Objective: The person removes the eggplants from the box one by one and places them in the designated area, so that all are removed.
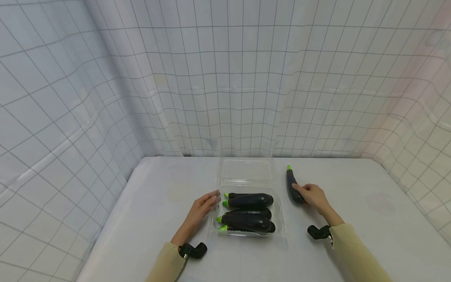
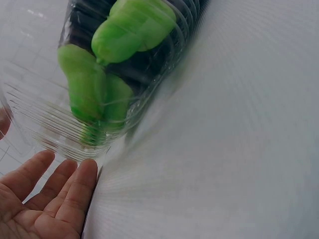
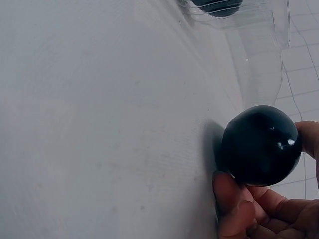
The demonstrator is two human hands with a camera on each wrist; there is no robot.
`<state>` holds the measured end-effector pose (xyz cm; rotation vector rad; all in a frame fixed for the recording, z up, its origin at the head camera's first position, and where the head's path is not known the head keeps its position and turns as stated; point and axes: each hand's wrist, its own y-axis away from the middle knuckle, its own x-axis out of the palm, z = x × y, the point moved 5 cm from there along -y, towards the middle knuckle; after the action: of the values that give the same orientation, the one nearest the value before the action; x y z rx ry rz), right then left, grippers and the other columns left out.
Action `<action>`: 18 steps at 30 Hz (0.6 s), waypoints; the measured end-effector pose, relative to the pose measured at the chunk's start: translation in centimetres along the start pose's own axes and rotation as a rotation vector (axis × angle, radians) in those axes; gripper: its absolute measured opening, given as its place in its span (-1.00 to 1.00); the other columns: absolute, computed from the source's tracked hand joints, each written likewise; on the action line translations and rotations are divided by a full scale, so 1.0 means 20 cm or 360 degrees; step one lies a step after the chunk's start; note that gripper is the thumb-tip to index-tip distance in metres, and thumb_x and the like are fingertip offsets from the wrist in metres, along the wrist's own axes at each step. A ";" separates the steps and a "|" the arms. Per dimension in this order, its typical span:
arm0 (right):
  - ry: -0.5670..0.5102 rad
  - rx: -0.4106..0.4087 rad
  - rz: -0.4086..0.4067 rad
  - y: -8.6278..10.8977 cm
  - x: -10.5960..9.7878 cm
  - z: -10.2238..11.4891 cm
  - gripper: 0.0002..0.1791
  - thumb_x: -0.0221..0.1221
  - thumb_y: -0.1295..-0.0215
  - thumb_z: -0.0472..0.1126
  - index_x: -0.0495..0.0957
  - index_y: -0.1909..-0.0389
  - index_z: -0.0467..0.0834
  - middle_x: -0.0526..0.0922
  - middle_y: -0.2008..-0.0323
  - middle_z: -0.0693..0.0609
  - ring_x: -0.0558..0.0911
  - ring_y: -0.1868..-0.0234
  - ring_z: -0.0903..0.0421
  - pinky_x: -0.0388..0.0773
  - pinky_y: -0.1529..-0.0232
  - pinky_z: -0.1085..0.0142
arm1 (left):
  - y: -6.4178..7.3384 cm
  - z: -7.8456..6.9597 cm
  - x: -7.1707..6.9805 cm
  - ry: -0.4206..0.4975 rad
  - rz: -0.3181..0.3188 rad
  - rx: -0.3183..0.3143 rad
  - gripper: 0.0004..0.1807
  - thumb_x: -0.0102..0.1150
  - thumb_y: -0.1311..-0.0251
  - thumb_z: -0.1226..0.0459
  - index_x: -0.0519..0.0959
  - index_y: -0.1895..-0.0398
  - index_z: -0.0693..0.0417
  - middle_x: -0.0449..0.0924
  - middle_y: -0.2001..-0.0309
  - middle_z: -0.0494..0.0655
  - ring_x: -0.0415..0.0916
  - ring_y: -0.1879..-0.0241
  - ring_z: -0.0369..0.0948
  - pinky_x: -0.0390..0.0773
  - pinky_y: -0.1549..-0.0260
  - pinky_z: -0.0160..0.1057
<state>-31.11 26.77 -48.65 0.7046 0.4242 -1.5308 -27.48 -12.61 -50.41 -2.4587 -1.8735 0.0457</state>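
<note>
A clear plastic clamshell container (image 1: pixel 280 219) stands mid-table with several dark eggplants (image 1: pixel 248 201) inside, their green stem ends to the left. At its left wall is my left hand (image 1: pixel 200 212), fingers extended; in the left wrist view the fingertips (image 2: pixel 87 169) lie at the ribbed wall (image 2: pixel 55 134), close below the green stem ends (image 2: pixel 117 42). Right of the container, my right hand (image 1: pixel 316 199) grips a single eggplant (image 1: pixel 291 182) near its blunt end, its stem pointing away. The right wrist view shows the round end (image 3: pixel 259 147) between thumb and fingers.
The container's transparent lid (image 1: pixel 247 170) is folded back towards the rear of the table. A white cloth (image 1: pixel 165 188) covers the table. Grid-patterned white curtains (image 1: pixel 246 98) hang behind it and on both sides.
</note>
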 end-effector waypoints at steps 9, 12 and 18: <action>0.0070 -0.0018 0.0054 0.01 -0.01 0.00 -0.13 0.03 -0.26 0.33 0.44 -0.07 -0.47 0.57 0.18 -0.25 0.55 0.39 0.06 0.52 0.40 0.27 | 0.00 0.00 0.00 0.0008 -0.0014 0.0017 -0.47 0.01 -0.39 0.16 0.32 -0.31 0.29 0.33 -0.28 0.15 0.32 -0.23 -0.01 0.43 -0.05 -0.28; 0.0071 -0.0020 0.0071 0.01 -0.02 -0.01 -0.12 0.02 -0.26 0.33 0.43 -0.08 -0.48 0.57 0.17 -0.26 0.55 0.38 0.06 0.53 0.39 0.26 | 0.00 0.00 0.00 0.0006 -0.0019 0.0015 -0.46 0.02 -0.38 0.14 0.32 -0.31 0.29 0.33 -0.28 0.14 0.32 -0.23 -0.01 0.44 -0.05 -0.29; 0.0085 -0.0022 0.0064 0.02 -0.02 -0.01 -0.14 0.01 -0.28 0.32 0.43 -0.07 -0.49 0.57 0.18 -0.26 0.55 0.37 0.05 0.54 0.39 0.25 | 0.00 0.00 0.00 0.0007 -0.0019 0.0006 -0.45 0.02 -0.38 0.14 0.32 -0.31 0.29 0.33 -0.28 0.15 0.32 -0.23 -0.01 0.43 -0.06 -0.28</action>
<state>-30.79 27.08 -48.47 0.7402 0.4577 -1.4724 -27.49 -12.59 -50.48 -2.4429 -1.8842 0.0430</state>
